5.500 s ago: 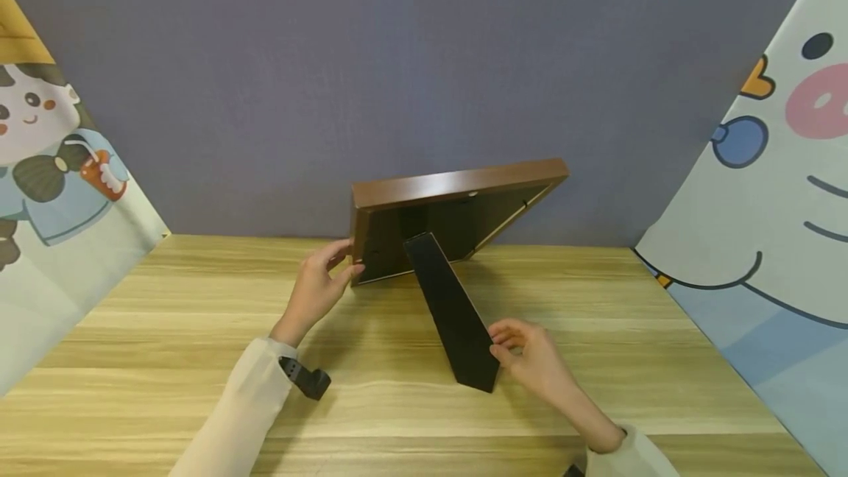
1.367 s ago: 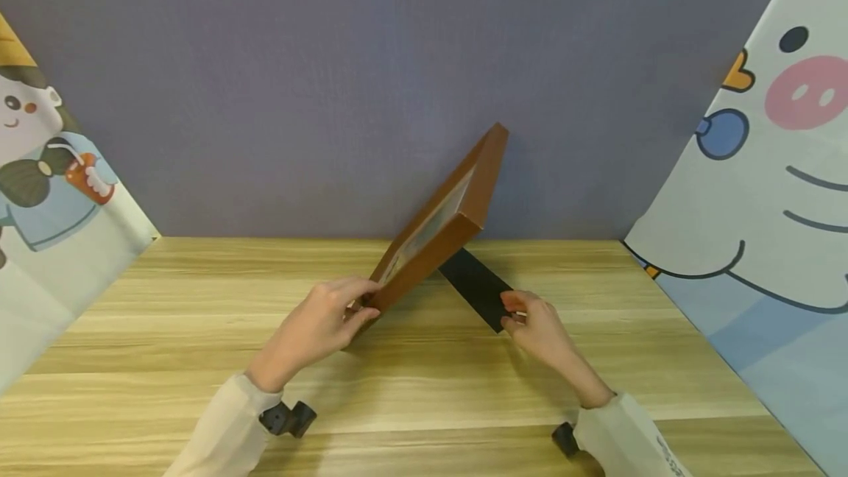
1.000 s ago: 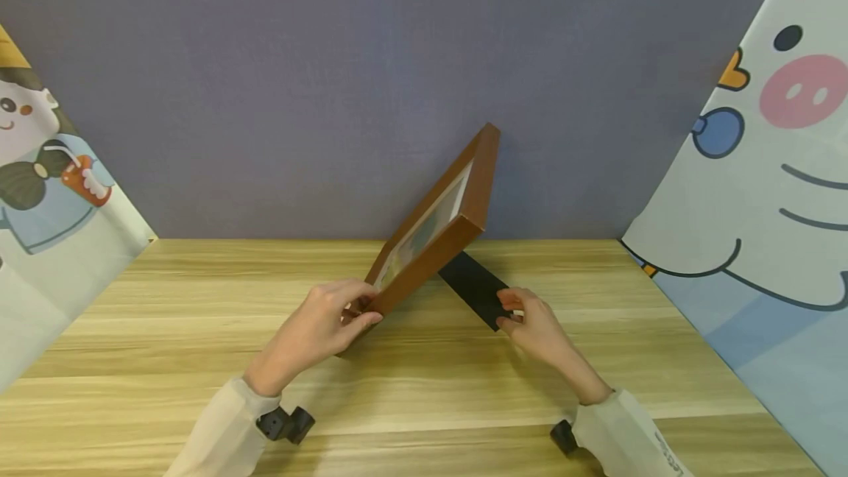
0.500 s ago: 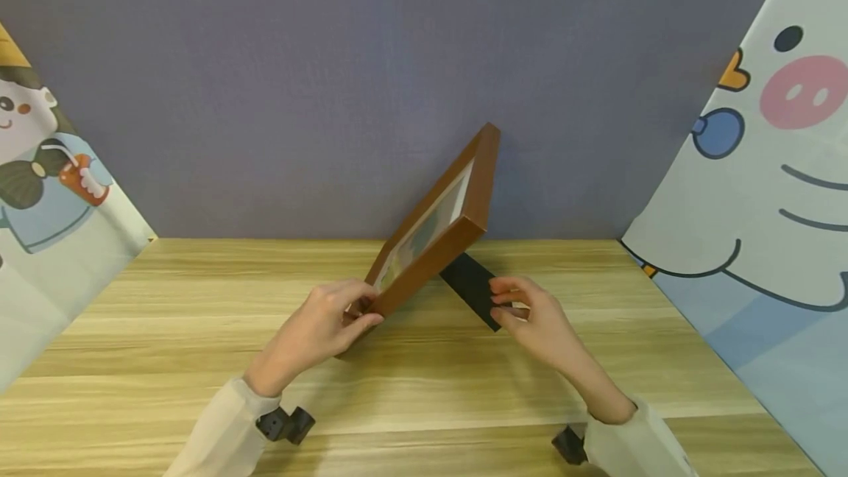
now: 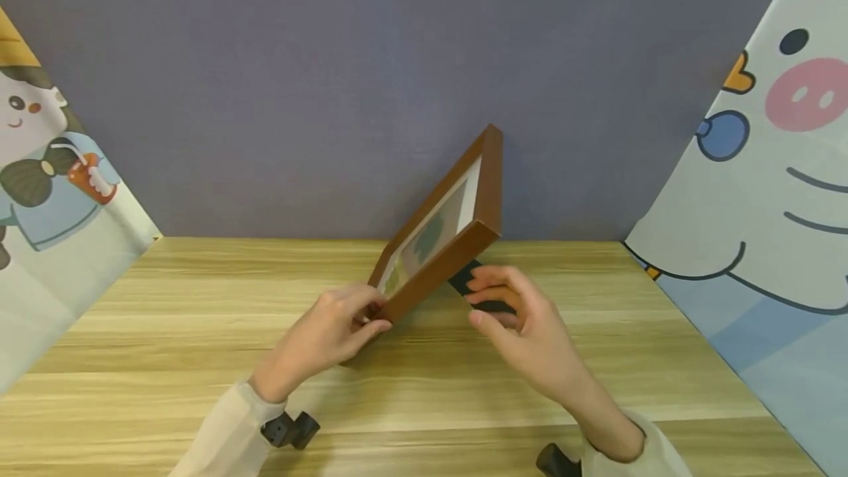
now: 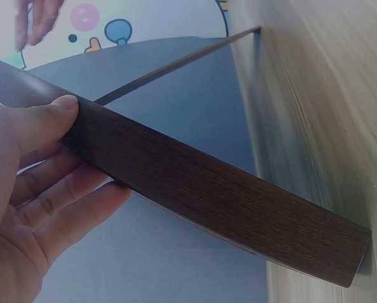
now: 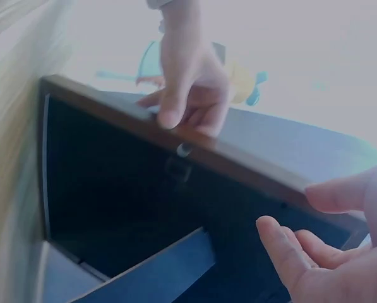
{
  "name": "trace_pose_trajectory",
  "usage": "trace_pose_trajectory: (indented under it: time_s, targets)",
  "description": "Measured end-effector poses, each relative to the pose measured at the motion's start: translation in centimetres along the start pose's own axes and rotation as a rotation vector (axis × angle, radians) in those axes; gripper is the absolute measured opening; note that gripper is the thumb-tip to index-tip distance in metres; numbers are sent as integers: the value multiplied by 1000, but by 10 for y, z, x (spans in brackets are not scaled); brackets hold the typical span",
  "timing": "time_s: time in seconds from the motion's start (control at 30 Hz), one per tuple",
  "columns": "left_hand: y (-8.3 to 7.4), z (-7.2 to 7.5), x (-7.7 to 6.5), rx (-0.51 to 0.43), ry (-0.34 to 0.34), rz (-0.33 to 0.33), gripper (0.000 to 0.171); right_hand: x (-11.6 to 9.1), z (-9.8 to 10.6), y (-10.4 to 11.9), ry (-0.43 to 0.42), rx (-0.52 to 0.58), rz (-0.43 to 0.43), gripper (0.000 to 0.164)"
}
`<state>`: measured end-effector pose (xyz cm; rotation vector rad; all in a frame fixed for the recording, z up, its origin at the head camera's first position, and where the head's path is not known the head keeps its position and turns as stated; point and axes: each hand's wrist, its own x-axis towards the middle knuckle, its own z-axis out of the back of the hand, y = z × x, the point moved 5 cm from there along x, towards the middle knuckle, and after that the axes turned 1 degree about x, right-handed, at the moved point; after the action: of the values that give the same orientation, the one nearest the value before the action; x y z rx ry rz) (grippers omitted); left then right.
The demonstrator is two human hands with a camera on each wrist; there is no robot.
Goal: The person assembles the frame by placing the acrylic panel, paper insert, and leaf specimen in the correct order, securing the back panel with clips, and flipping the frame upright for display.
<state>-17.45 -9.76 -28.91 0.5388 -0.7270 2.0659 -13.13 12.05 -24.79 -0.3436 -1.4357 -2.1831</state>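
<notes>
A brown wooden picture frame [image 5: 440, 271] stands tilted on the table, its picture partly visible. My left hand [image 5: 324, 341] grips the frame's near side edge, thumb on one face and fingers on the other, as the left wrist view shows. Behind the frame, a black easel stand [image 7: 163, 271] is folded out from the dark back panel [image 7: 106, 183]; in the left wrist view this stand [image 6: 182, 61] reaches down to the table. My right hand [image 5: 536, 337] hovers by the stand with parted, bent fingers; in the right wrist view its thumb [image 7: 336, 194] lies at the frame's edge, contact unclear.
The wood-grain table [image 5: 199, 300] ends at a grey-purple back wall [image 5: 265, 94]. Side panels with cartoon prints, a figure with a drink [image 5: 49, 168] and a pig [image 5: 795, 182], flank it. Small black cameras sit on both wrists.
Earlier the frame showed its back, then was turned so its picture faces left. My right hand has let go of the stand and moved left toward the frame; my left hand keeps its grip.
</notes>
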Motion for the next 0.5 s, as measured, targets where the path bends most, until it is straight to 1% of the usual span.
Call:
trace_pose_trajectory:
  time_s: [0.17, 0.3, 0.5]
  targets:
    - [-3, 0, 0, -4, 6, -3, 17, 1, -4, 13, -16, 40, 20, 41]
    - [-7, -2, -1, -3, 13, 1, 17, 4, -9, 19, -43, 85, 12, 39]
    - [-12, -4, -2, 13, -19, 2, 18, 10, -12, 22, -105, 151, -8, 33]
